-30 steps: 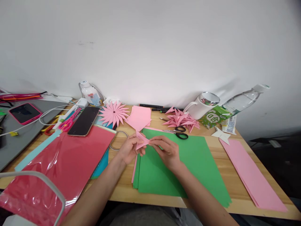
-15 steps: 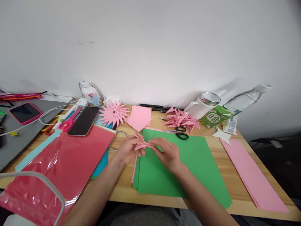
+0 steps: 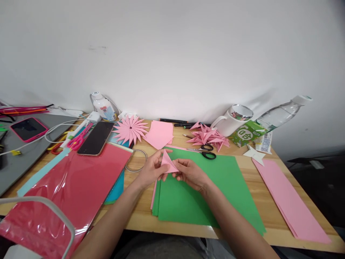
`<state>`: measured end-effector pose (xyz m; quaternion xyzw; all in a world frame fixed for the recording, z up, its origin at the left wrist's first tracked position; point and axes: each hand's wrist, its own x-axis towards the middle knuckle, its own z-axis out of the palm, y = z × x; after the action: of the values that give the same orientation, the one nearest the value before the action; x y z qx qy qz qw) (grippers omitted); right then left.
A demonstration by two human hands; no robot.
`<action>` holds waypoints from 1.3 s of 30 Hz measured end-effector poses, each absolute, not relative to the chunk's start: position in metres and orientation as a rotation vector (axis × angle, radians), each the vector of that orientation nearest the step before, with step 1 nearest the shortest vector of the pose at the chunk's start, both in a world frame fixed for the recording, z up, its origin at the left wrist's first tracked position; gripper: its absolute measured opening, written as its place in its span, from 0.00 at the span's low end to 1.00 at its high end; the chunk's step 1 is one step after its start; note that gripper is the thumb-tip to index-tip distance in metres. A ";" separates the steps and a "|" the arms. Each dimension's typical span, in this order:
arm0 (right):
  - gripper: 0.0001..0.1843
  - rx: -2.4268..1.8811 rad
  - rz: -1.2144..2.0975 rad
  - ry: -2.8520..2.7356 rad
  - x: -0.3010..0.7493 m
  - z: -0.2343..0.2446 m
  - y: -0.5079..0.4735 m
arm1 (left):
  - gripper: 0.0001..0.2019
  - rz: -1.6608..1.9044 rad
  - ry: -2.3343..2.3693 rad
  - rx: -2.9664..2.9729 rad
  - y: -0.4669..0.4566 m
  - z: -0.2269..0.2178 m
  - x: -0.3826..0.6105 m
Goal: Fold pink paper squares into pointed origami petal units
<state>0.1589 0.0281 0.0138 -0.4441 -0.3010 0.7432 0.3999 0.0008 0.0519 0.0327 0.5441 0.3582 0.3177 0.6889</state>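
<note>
A small folded pink paper (image 3: 167, 163), triangular in outline, is held up over the left edge of the green paper stack (image 3: 205, 194). My left hand (image 3: 151, 168) grips its left side, with the thumb on the near face and fingers behind. At its lower right corner, my right hand (image 3: 192, 173) pinches the paper between thumb and fingers. Beyond my hands lie square pink sheets (image 3: 159, 133) and a spiky pink paper rosette (image 3: 130, 130). A heap of folded pink paper pieces (image 3: 207, 136) rests near black-handled scissors (image 3: 208, 151).
On the left are a red plastic-covered pack (image 3: 78, 190), a phone (image 3: 96, 139) and pink scissors (image 3: 80, 137). A white mug (image 3: 229, 120) and a clear bottle (image 3: 283, 114) stand at the back right. Long pink sheets (image 3: 291, 201) lie along the right edge.
The folded pink paper has turned from nearly edge-on to showing a broad triangular face. My right hand has shifted its pinch to the lower right corner, slightly lower and nearer me.
</note>
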 end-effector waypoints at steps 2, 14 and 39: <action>0.21 -1.130 1.884 -0.772 0.159 0.013 0.028 | 0.24 0.712 0.805 1.203 0.052 0.032 0.001; 0.21 -1.171 1.620 -1.121 0.159 0.020 0.027 | 0.25 0.769 0.795 1.149 0.050 0.028 0.002; 0.29 -1.280 1.481 -1.227 0.155 0.012 0.031 | 0.24 0.730 0.789 1.231 0.052 0.030 0.002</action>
<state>0.1551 0.0313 0.0123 -0.5069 -0.4860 0.5865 0.4035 0.0024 0.0515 0.0303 0.5494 0.3521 0.3256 0.6843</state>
